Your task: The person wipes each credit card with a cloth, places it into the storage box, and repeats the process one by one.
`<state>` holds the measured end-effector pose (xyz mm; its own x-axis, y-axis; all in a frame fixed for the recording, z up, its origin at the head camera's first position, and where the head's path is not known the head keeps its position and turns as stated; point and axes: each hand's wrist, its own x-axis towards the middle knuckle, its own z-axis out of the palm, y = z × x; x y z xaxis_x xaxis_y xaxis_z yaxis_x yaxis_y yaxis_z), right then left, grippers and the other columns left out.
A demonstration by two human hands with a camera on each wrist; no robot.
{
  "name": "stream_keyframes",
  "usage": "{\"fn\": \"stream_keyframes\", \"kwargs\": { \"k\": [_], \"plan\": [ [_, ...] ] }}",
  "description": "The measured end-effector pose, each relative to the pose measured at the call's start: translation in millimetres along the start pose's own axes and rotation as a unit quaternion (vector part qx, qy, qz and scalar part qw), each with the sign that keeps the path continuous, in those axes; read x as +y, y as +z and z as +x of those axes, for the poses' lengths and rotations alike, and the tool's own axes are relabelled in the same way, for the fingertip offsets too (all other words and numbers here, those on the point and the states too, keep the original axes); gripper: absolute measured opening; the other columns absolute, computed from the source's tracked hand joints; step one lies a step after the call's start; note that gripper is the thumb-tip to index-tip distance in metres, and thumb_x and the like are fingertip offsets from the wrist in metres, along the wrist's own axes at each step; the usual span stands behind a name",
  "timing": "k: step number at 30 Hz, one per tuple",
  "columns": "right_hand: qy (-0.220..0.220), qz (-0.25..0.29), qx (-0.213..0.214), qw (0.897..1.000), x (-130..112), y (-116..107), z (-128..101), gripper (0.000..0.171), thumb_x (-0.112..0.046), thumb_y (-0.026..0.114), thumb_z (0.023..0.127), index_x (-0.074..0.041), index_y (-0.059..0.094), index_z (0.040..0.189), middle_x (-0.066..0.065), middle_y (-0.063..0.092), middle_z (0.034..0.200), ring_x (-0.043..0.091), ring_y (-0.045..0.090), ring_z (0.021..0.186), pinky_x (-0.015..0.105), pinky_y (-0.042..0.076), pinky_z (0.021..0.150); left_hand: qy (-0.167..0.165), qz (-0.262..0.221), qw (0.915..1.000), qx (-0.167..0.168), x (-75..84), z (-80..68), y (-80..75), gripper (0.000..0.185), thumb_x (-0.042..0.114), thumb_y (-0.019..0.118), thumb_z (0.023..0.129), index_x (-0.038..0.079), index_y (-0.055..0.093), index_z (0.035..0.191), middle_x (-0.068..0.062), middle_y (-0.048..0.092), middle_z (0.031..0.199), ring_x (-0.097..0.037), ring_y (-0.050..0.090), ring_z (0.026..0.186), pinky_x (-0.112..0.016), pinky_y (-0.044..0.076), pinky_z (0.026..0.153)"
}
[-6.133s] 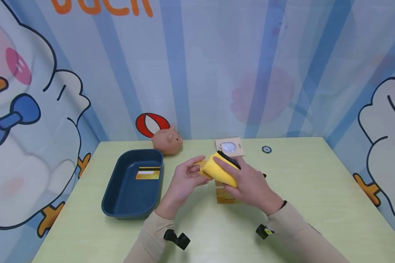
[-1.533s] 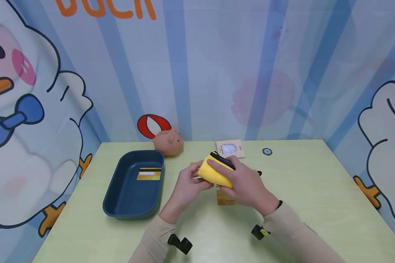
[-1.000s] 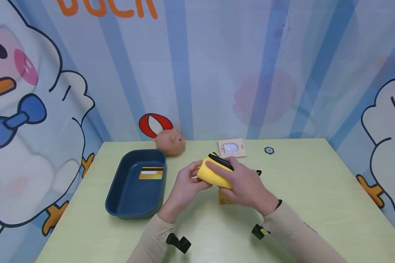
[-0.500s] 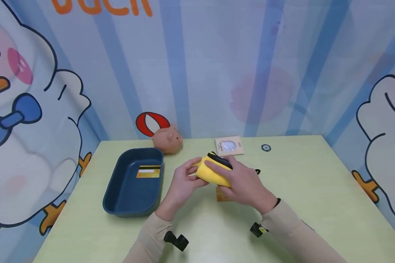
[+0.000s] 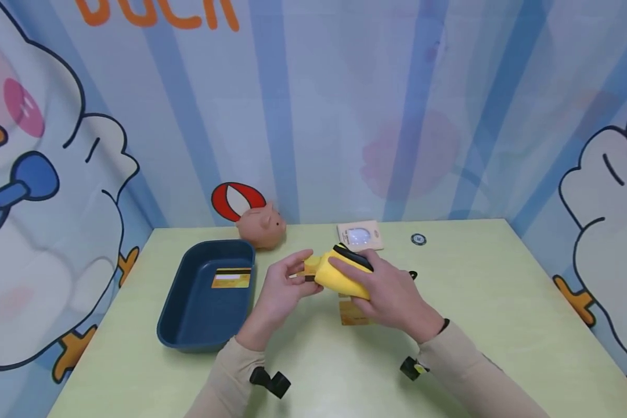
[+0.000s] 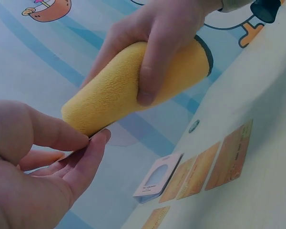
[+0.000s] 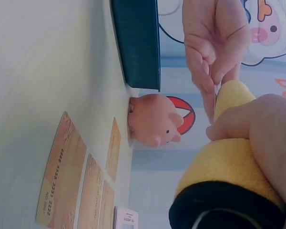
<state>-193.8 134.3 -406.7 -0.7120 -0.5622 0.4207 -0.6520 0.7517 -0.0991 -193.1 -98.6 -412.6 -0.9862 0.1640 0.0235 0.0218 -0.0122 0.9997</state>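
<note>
My left hand (image 5: 278, 290) pinches a gold bank card (image 5: 310, 278) by its edge, a dark stripe showing along its lower side. Beside it, my right hand (image 5: 394, 293) grips a folded yellow cloth (image 5: 339, 278) with a black trim. The cloth overlaps the card's right part and hides it. In the left wrist view the cloth's rounded end meets the card right at the left fingertips (image 6: 102, 138). From the right wrist only the card's thin edge (image 7: 216, 100) shows. Several gold cards (image 6: 229, 155) lie flat on the table below, partly hidden by my right hand in the head view.
A dark blue tray (image 5: 169, 313) stands at the left with one gold card (image 5: 231, 281) inside. Behind it sits a pink piggy bank (image 5: 262, 228). A pale box with a window (image 5: 371, 235) and a round chip (image 5: 418, 239) lie toward the back edge.
The cloth covered nearly all of the card a moment ago; now my left hand is slightly farther left of it and the striped card shows between them. My right hand keeps its grip.
</note>
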Motion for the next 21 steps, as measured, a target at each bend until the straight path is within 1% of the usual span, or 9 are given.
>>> {"fn": "stream_keyframes", "kwargs": {
  "k": [6,11,16,21],
  "plan": [
    [0.006,0.005,0.002,1.0,1,1,0,0.076,-0.026,0.073,0.085,-0.044,0.042,0.151,0.014,0.054,0.132,0.022,0.063,0.085,0.027,0.049,0.052,-0.02,0.005,0.9997,0.016,9.1,-2.1,-4.7,0.064,-0.009,0.069,0.088,0.009,0.05,0.147,-0.019,0.057,0.134,-0.027,0.071,0.104,-0.035,0.06,0.085],
    [0.009,0.014,0.001,1.0,2,0,0,0.076,-0.023,0.072,0.085,-0.043,0.042,0.151,0.015,0.054,0.131,0.021,0.062,0.082,0.025,0.047,0.05,-0.029,0.001,0.9992,0.027,13.6,-3.1,-11.9,0.065,-0.01,0.069,0.088,0.012,0.051,0.146,-0.018,0.059,0.132,-0.032,0.07,0.108,-0.036,0.061,0.084],
    [0.011,0.012,-0.003,1.0,3,0,1,0.075,-0.023,0.07,0.085,-0.044,0.042,0.151,0.014,0.053,0.131,0.02,0.061,0.079,0.024,0.045,0.049,-0.027,0.007,0.9993,0.027,15.0,-4.6,-21.0,0.065,-0.009,0.069,0.088,0.014,0.051,0.147,-0.017,0.059,0.134,-0.034,0.068,0.111,-0.037,0.06,0.085],
    [0.018,0.011,-0.006,1.0,6,1,0,0.074,-0.023,0.071,0.085,-0.043,0.043,0.15,0.014,0.053,0.13,0.019,0.058,0.077,0.024,0.043,0.048,-0.023,0.009,0.9992,0.031,15.6,-6.9,-30.2,0.066,-0.009,0.068,0.088,0.015,0.051,0.146,-0.017,0.06,0.135,-0.034,0.069,0.11,-0.039,0.06,0.086]
  ]
}}
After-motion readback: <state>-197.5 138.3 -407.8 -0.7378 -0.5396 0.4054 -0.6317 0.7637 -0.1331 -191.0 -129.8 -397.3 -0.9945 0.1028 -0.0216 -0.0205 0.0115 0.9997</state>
